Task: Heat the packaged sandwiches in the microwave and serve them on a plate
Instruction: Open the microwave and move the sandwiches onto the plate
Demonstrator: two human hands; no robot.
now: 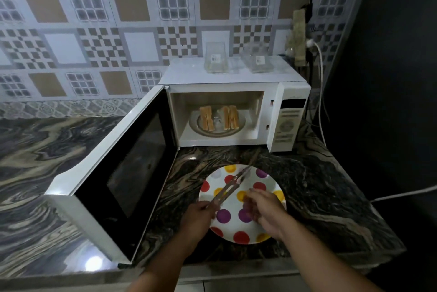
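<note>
The left hand (201, 214) holds tongs (230, 186) over the plate (272, 232), low in the frame. The right hand (263, 211) is blurry; I cannot tell its fingers. Sandwiches (218, 117) wait in the microwave (290, 93). Squeeze them softly, lift one at a time.

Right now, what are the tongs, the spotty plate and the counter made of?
The tongs in the left hand look like bare metal: thin, grey, with a dull shine. The plate seems glazed ceramic, maybe melamine: glossy white with printed dots. The counter looks like polished stone, swirled dark and tan, mirroring a light.
</note>
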